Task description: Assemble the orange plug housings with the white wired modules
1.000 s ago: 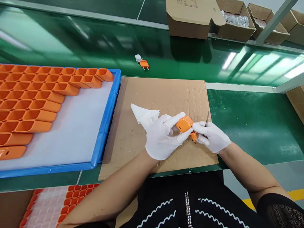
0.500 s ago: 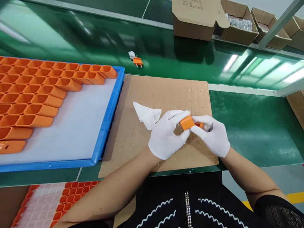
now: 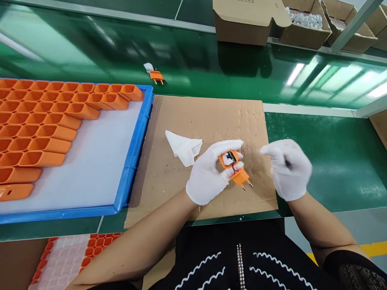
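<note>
My left hand [image 3: 208, 173], in a white glove, holds an orange charger housing [image 3: 222, 161] over the cardboard sheet. A white part and a dark circuit board show inside its open end. An orange two-pin plug cap [image 3: 240, 177] hangs out of it on thin red and dark wires, pins pointing down and right. To the right, my right hand [image 3: 288, 169], also gloved, is raised apart from the charger. Its fingers are curled in, the index finger points left, and no object shows in it. A white cloth or paper [image 3: 185, 148] lies left of my left hand.
A blue tray [image 3: 133, 161] with rows of orange housings [image 3: 54, 133] stands at left. Behind the cardboard [image 3: 205, 117] lie another orange plug [image 3: 156, 75] and a white piece [image 3: 148, 67]. Cardboard boxes [image 3: 242, 32] and a metal post [image 3: 353, 26] stand at the back right.
My right hand has let go of the charger and moved right. The left hand has turned the housing so its open end faces up, and the plug cap now hangs out on its wires.
</note>
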`<state>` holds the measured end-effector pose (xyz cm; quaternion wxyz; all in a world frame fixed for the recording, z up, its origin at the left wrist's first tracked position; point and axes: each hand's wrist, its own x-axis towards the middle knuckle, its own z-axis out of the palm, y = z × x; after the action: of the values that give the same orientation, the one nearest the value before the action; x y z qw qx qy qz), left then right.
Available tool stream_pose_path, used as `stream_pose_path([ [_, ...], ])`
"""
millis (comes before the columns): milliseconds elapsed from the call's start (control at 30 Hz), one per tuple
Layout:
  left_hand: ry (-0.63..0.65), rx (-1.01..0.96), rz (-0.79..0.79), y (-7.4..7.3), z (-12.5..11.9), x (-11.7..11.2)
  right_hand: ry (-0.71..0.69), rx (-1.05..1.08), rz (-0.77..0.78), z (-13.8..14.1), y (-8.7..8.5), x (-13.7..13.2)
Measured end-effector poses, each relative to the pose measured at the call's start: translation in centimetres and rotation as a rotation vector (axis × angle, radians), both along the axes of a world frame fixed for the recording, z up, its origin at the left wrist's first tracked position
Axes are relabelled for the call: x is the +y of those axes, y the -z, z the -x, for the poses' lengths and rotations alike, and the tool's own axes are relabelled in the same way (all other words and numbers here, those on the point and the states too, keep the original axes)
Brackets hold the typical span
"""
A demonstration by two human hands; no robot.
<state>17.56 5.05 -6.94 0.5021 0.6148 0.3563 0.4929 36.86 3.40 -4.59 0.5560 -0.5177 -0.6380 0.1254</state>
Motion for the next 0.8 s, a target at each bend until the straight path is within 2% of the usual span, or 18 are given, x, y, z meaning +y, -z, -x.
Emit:
stream_pose_path([
  [100, 0.133, 0.092, -0.146, -0.4, 0.5, 0.2, 0.023, -0.161, 0.310, 0.6, 1.0, 0.3],
  [167, 0.194, 0.166, -0.209, -0.5, 0.7, 0.3, -0.064, -0.206, 0.391, 0.9, 1.6, 0.2],
  [300, 0.160, 0.221, -0.263, -0.7, 1.0, 0.5, -0.329, -0.266, 0.410, 1.0, 1.6, 0.1],
  [400, 0.073, 0.209, -0.278, -1.2, 1.4, 0.7, -0.435, -0.261, 0.440, 0.7, 1.2, 0.3],
  [467, 0.044, 0.177, -0.278, -1.5, 1.6, 0.8, -0.399, -0.285, 0.371, 0.4, 1.0, 0.5],
  [533, 0.040, 0.154, -0.258, -1.7, 1.7, 0.7, -0.237, -0.278, 0.283, 0.0, 0.7, 0.6],
  [600, 0.043, 0.134, -0.207, -1.6, 1.5, 0.6, -0.079, -0.123, 0.220, -0.3, 0.2, 0.5],
  [633, 0.030, 0.118, -0.176, -1.4, 1.3, 0.5, -0.053, 0.006, 0.204, -0.4, -0.1, 0.3],
  [700, -0.035, 0.101, -0.149, -0.9, 1.0, 0.4, -0.131, 0.253, 0.185, -0.3, -0.7, -0.3],
  [800, -0.159, 0.200, -0.223, 0.0, 0.9, 0.4, -0.338, 0.407, 0.211, 0.6, -1.3, -1.3],
])
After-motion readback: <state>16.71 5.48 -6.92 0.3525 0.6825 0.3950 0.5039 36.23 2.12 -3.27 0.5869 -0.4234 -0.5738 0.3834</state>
